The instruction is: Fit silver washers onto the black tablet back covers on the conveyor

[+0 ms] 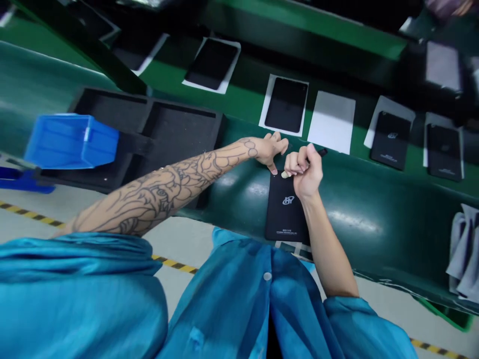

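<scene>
A black tablet-like panel (287, 212) with a pale logo lies on the green table at its front edge. My left hand (271, 149) has its fingers spread, a fingertip touching the panel's upper left corner. Over the upper right corner, my right hand (305, 169) is closed around a thin black tool (322, 152), whose dark end sticks out past the thumb. A small pale tip (286, 174) shows below that fist, at the panel's top edge.
Beyond the hands, a similar panel (286, 104) lies on white paper beside a bare white sheet (332, 121). More panels lie at both sides. A blue bin (73, 142) rests on black trays (179, 134) at left. Grey cloths (464, 249) hang at the right edge.
</scene>
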`<act>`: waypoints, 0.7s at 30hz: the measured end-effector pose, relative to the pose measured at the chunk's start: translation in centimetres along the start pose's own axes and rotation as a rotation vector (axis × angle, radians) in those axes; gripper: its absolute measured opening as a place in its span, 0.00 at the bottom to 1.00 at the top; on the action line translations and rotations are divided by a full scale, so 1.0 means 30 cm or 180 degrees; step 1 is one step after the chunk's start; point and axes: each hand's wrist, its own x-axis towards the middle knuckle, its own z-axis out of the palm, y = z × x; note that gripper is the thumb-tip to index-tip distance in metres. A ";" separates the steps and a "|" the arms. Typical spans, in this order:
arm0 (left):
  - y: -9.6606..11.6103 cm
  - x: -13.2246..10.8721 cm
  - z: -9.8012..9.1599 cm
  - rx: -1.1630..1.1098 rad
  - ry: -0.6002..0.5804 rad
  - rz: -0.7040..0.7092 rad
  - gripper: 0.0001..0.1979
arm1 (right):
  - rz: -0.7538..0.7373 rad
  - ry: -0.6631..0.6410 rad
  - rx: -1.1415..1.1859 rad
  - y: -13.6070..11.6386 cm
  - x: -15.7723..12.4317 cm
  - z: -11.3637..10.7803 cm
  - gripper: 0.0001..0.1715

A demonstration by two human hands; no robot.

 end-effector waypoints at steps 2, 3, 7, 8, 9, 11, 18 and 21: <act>-0.031 -0.104 0.013 -0.0560 0.0442 0.0309 0.37 | -0.0188 -0.0052 -0.0255 0.031 0.016 0.024 0.39; -0.048 -0.174 0.019 -0.0886 0.0769 0.0405 0.36 | -0.0258 -0.0057 -0.0370 0.052 0.025 0.032 0.39; -0.157 -0.532 0.052 -0.1401 0.2326 -0.0235 0.31 | -0.0317 -0.0100 -0.0631 0.125 0.047 0.043 0.41; -0.193 -0.625 0.063 -0.1163 0.2546 -0.0546 0.30 | -0.0304 -0.0146 -0.0633 0.134 0.049 0.043 0.42; -0.229 -0.709 0.077 -0.0851 0.2608 -0.0816 0.29 | -0.0286 -0.0216 -0.0626 0.141 0.050 0.043 0.42; -0.293 -0.844 0.112 -0.0267 0.2409 -0.1139 0.31 | -0.0219 -0.0398 -0.0625 0.147 0.048 0.043 0.41; -0.338 -0.945 0.204 0.0296 0.2077 -0.1507 0.38 | -0.0283 -0.0660 -0.1286 0.170 0.032 0.044 0.39; -0.312 -0.933 0.195 0.0107 0.2171 -0.1485 0.38 | -0.0298 -0.0741 -0.1637 0.173 0.022 0.028 0.39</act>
